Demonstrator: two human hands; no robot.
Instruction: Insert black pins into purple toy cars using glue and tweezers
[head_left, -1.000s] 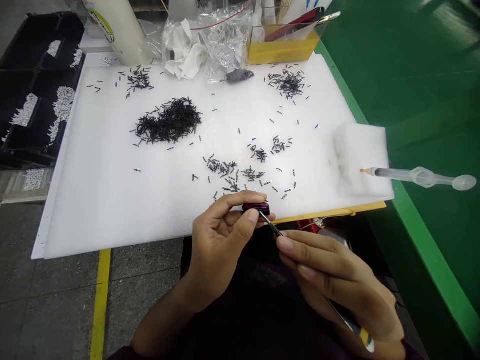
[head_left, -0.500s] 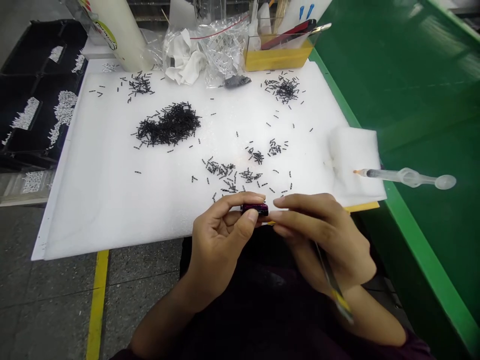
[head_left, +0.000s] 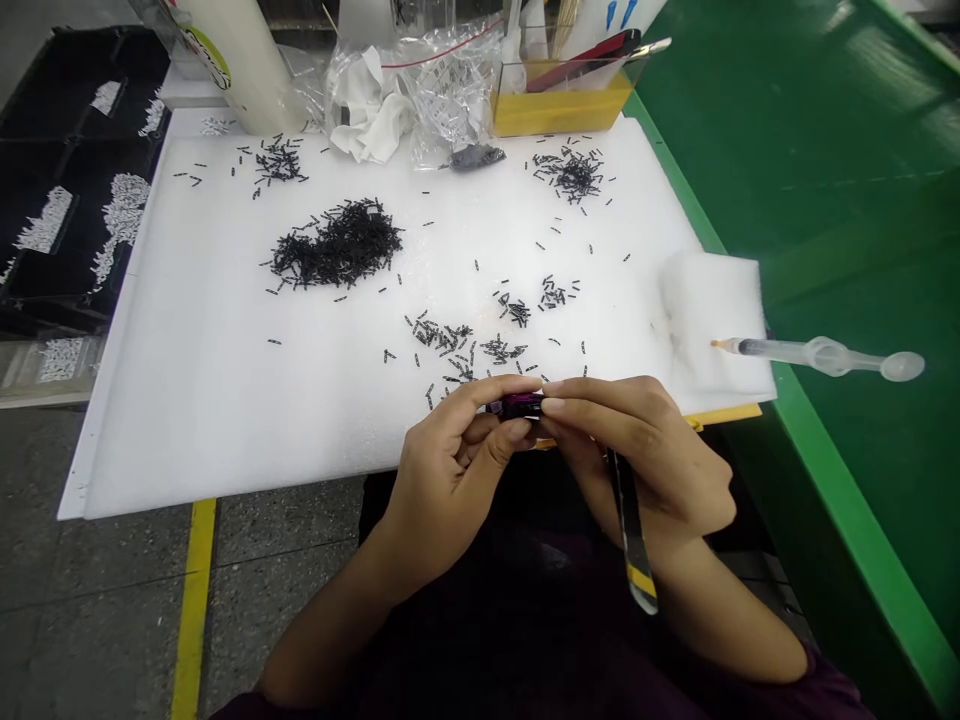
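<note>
Between the thumb and fingers of my left hand (head_left: 442,480) is a small glossy black part with a purple sheen (head_left: 520,404). My right hand (head_left: 649,455) touches the right end of that part with its fingertips. Tucked in the same hand is a pair of black tweezers (head_left: 631,530) with a yellow band, pointing down toward my lap; their tips are hidden by the fingers. Just beyond my hands, small black strips (head_left: 442,335) lie scattered on a white foam sheet (head_left: 195,400).
A large heap of black strips (head_left: 337,245) lies left of centre. On the right, a syringe (head_left: 817,352) rests with its tip on a foam block (head_left: 720,320). A yellow tool box (head_left: 562,113), a plastic bag (head_left: 454,100) and a white bottle (head_left: 240,65) line the back.
My right fingertips have closed onto the right end of the dark part, where a gap was before. The tweezers have swung to hang more steeply.
</note>
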